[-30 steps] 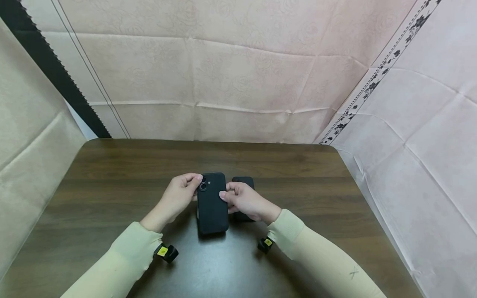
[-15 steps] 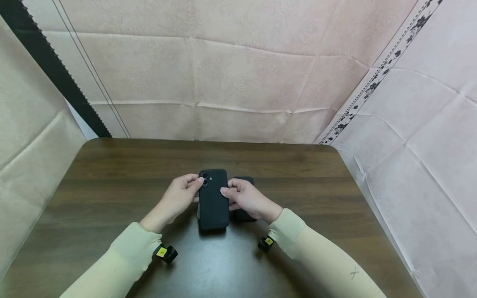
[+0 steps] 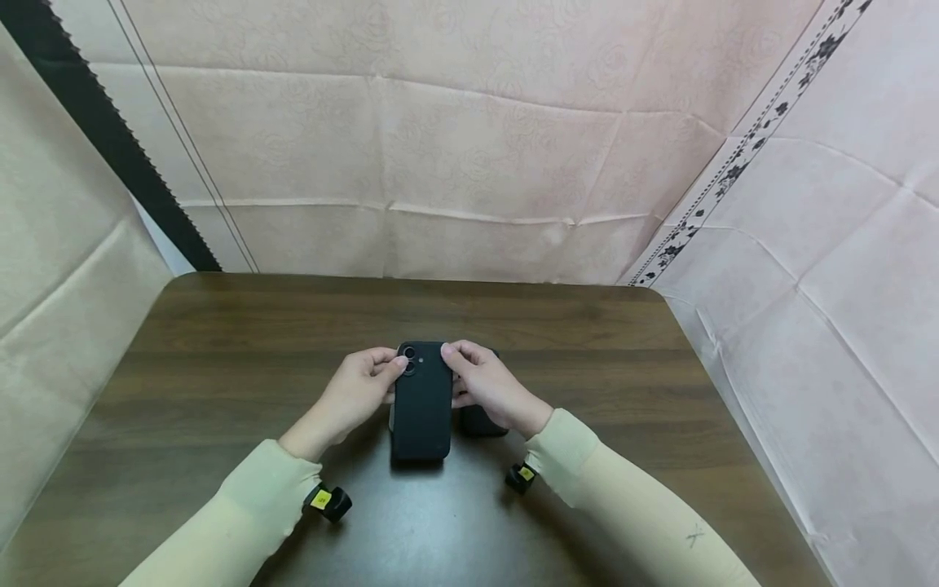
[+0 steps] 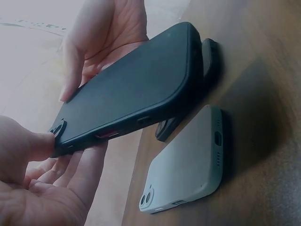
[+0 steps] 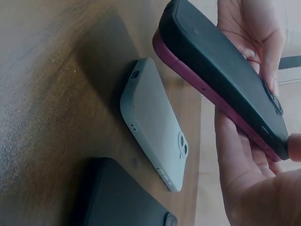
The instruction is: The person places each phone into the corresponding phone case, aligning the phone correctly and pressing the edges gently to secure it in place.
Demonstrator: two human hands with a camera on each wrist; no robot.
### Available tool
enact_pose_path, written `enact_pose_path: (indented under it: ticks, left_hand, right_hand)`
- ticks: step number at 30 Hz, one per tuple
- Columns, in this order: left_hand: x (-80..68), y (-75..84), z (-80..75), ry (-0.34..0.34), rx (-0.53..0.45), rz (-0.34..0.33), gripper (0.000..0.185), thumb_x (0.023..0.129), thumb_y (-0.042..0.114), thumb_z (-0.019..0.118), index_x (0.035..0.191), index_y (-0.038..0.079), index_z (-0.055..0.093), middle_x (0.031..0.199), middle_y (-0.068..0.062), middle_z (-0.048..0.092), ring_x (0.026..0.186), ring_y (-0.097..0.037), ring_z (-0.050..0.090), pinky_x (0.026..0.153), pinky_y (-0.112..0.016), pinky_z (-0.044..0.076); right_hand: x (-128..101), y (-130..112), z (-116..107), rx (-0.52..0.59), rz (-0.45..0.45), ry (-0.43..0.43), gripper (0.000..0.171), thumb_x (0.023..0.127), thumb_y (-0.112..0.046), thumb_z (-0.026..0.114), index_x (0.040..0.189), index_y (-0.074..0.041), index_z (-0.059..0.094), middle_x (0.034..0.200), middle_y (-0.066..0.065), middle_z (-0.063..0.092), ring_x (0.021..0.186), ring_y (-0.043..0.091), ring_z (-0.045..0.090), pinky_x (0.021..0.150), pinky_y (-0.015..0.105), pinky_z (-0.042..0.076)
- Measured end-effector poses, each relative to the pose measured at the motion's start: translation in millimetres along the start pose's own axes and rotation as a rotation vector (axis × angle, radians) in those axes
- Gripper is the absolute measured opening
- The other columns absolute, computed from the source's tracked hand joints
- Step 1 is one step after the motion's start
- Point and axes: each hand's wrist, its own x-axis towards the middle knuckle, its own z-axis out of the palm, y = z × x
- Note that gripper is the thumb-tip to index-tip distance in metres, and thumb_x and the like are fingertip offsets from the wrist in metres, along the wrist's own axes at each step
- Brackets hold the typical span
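The left hand (image 3: 357,390) pinches the top-left corner of a phone in a black case (image 3: 421,399), thumb beside the two round camera lenses, fingers curled underneath. The case is matte and smooth with rounded corners; the right wrist view shows a magenta phone edge along its underside, so the case holds a phone. It is held flat above the middle of the dark, wood-grain tabletop (image 3: 220,359), lens end at 12 o'clock.

Beneath it lies a pale grey-white case (image 4: 188,165), back up, lens ring showing, flat on the wood.

The right hand (image 3: 487,387) grips the case's top-right corner, fingertips curled over the edge. Under this hand, at about 3 o'clock from the held phone, another black case (image 3: 480,420) lies flat on the tabletop.
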Motion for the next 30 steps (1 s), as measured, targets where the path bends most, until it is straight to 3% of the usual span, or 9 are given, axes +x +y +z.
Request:
enact_pose_path:
  ticks: [12, 30]
  left_hand:
    - [-0.3, 0.7, 2.3, -0.025, 0.016, 0.009, 0.042, 0.101, 0.026, 0.053, 0.13, -0.004, 0.053, 0.117, -0.018, 0.065, 0.098, -0.025, 0.067, 0.079, -0.037, 0.055]
    - [1.8, -2.8, 6.9, 0.002, 0.067, -0.005, 0.039, 0.1, 0.026, 0.055, 0.129, -0.001, 0.056, 0.113, -0.014, 0.067, 0.096, -0.021, 0.068, 0.079, -0.04, 0.055]
  right_hand:
    - [-1.0, 0.6, -0.8, -0.005, -0.006, 0.001, 0.036, 0.099, -0.042, 0.05, 0.109, -0.008, 0.058, 0.095, 0.014, 0.064, 0.08, 0.027, 0.069, 0.069, 0.041, 0.057]
    - [0.6, 4.8, -0.4, -0.012, -0.009, 0.021, 0.029, 0.102, -0.031, 0.049, 0.101, -0.003, 0.055, 0.091, 0.014, 0.066, 0.077, 0.027, 0.07, 0.067, 0.04, 0.058]
